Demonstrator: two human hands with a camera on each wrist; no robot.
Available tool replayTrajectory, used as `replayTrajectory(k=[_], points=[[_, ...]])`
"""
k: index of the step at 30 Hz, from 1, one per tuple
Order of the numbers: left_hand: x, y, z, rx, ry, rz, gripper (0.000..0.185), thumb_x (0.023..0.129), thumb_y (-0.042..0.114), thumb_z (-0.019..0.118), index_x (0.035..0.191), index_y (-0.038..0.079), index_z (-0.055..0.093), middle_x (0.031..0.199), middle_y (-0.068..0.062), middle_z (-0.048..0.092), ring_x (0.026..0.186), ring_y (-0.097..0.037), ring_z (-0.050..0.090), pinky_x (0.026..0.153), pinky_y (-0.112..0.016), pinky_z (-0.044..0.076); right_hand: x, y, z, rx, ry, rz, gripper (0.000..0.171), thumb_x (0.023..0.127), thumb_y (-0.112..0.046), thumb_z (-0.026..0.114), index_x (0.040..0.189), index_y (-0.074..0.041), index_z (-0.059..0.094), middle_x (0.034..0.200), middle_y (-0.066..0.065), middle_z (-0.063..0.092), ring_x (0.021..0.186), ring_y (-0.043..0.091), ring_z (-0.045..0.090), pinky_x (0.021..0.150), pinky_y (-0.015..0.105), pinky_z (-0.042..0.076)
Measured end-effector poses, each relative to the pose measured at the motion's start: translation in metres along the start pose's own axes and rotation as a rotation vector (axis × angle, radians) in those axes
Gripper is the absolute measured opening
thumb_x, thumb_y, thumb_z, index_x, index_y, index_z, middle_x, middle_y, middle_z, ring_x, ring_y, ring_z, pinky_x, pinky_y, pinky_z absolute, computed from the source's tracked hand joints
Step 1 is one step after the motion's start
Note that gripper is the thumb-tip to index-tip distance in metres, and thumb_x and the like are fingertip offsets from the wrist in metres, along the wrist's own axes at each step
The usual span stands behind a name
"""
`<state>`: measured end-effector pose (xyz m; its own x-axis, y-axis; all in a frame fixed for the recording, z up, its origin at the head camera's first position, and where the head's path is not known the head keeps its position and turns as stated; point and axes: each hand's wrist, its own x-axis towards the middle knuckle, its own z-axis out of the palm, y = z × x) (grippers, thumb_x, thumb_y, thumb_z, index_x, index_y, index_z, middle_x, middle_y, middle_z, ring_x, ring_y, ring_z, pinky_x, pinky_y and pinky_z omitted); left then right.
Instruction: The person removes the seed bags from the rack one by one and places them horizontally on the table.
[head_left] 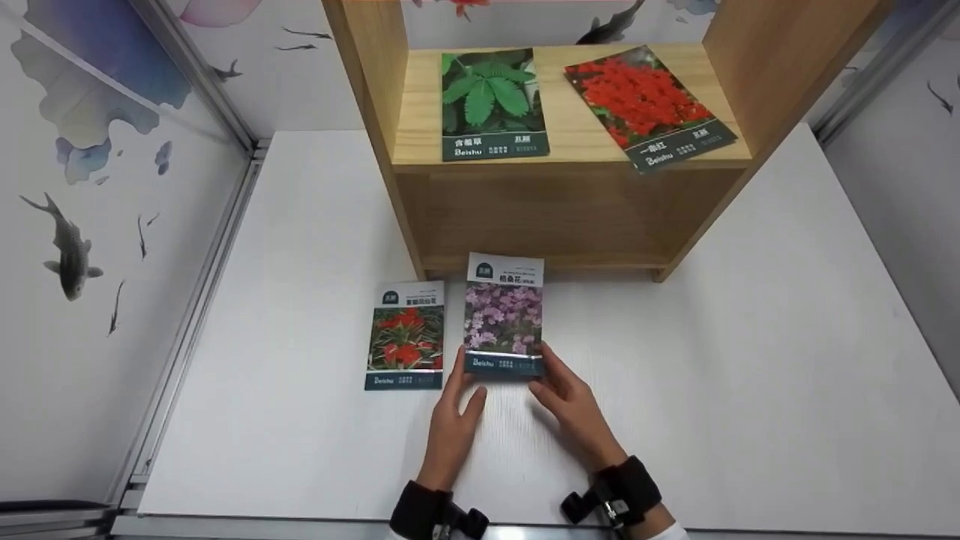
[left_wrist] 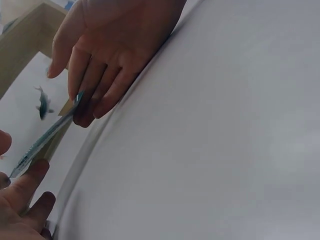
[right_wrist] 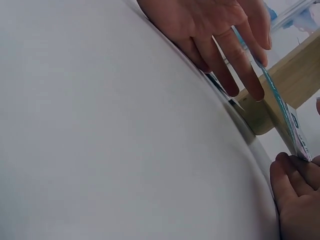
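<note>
The flat rectangular purple-flower seed packet is held by its near short edge, lifted off the white table, with its long axis pointing away toward the open wooden shelf unit. That edge is pinched at 2 corners, by the left hand and the right hand, each grip clamped on it. Both hands lie equally near; a red-flower seed packet lies flat just left.

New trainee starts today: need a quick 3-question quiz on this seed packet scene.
1. True or false: both hands hold the purple-flower packet.
2. How many packets lie on the wooden shelf? A) one B) two C) three
3. Which packet lies flat on the table beside the held one?

Key:
1. True: left hand and right hand pinch its lower edge.
2. B: green-leaf packet, red-flower packet.
3. The red-tulip packet.
</note>
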<state>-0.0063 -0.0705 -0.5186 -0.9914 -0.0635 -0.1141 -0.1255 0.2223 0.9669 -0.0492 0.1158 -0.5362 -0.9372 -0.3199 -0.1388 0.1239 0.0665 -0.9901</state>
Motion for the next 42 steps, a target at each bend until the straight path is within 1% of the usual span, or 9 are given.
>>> replayTrajectory(k=[4,13,16,20,25,28,33,38,42], points=[[-0.001,-0.003,-0.004,0.014,-0.028,0.011,0.060,0.093,0.024,0.049,0.144,0.018,0.018,0.145,0.001,0.022,0.126,-0.021,0.034,0.103,-0.043,0.022,-0.001,-0.001,-0.002,-0.044,-0.018,0.019,0.065,0.089,-0.018,0.057,0.142,-0.010,0.020,0.145,0.002,0.021,0.129,0.012,0.026,0.102,0.030,0.025],[0.010,-0.041,-0.002,0.012,-0.034,-0.002,0.063,0.091,0.032,0.051,0.142,0.033,0.014,0.145,0.006,0.021,0.127,-0.018,0.032,0.103,-0.044,0.021,-0.002,-0.001,-0.003,-0.153,-0.033,0.021,0.064,0.090,-0.022,0.055,0.143,-0.011,0.019,0.145,0.000,0.021,0.129,0.013,0.025,0.103,0.030,0.024],[0.010,-0.042,-0.002,-0.009,-0.018,0.010,0.062,0.091,0.031,0.051,0.142,0.034,0.016,0.145,0.008,0.022,0.126,-0.014,0.032,0.104,-0.042,0.021,0.003,0.010,-0.003,-0.181,0.039,-0.022,0.054,0.092,-0.025,0.051,0.140,-0.012,0.029,0.141,0.000,0.030,0.127,0.011,0.029,0.101,0.028,0.026],[0.010,-0.041,-0.001,-0.055,-0.002,0.008,0.056,0.092,0.028,0.049,0.141,0.035,0.021,0.142,0.014,0.025,0.124,-0.008,0.033,0.103,-0.037,0.023,0.009,0.023,-0.002,-0.140,0.181,-0.038,0.044,0.091,-0.031,0.049,0.132,-0.016,0.044,0.132,0.001,0.045,0.110,0.014,0.051,0.089,0.028,0.042],[0.010,-0.037,-0.003,-0.139,0.004,-0.008,0.047,0.094,0.027,0.045,0.139,0.032,0.030,0.139,0.016,0.029,0.124,-0.007,0.033,0.101,-0.033,0.027,0.012,0.026,0.001,-0.070,0.298,0.002,0.040,0.088,-0.034,0.056,0.126,-0.022,0.052,0.095,0.006,0.065,0.074,0.021,0.061,0.070,0.028,0.049],[0.010,-0.033,-0.006,-0.189,0.006,-0.008,0.044,0.095,0.025,0.043,0.138,0.027,0.033,0.139,0.013,0.032,0.126,-0.007,0.030,0.102,-0.032,0.027,0.013,0.025,0.000,-0.054,0.302,0.014,0.042,0.087,-0.028,0.059,0.127,-0.020,0.050,0.079,0.008,0.065,0.070,0.024,0.061,0.068,0.029,0.049],[0.009,-0.033,-0.008,-0.191,0.031,0.001,0.043,0.095,0.026,0.044,0.137,0.023,0.036,0.135,0.011,0.040,0.125,-0.005,0.032,0.101,-0.030,0.028,0.013,0.023,0.000,-0.073,0.267,0.048,0.043,0.087,-0.019,0.059,0.128,-0.012,0.049,0.083,0.006,0.066,0.070,0.022,0.062,0.066,0.029,0.050],[0.009,-0.042,-0.008,-0.150,0.034,-0.013,0.046,0.093,0.035,0.045,0.138,0.027,0.034,0.102,0.003,0.064,0.102,-0.009,0.054,0.094,-0.031,0.036,0.015,0.023,0.000,-0.086,0.218,0.082,0.045,0.087,-0.016,0.059,0.128,-0.006,0.048,0.084,0.007,0.067,0.068,0.023,0.063,0.061,0.032,0.051],[0.010,-0.040,-0.010,-0.141,0.013,-0.029,0.048,0.094,0.034,0.045,0.139,0.025,0.032,0.095,-0.003,0.064,0.085,-0.014,0.061,0.082,-0.030,0.043,0.016,0.019,0.000,-0.058,0.173,0.125,0.042,0.086,-0.015,0.060,0.126,-0.007,0.049,0.081,0.011,0.065,0.067,0.026,0.063,0.059,0.033,0.051]])
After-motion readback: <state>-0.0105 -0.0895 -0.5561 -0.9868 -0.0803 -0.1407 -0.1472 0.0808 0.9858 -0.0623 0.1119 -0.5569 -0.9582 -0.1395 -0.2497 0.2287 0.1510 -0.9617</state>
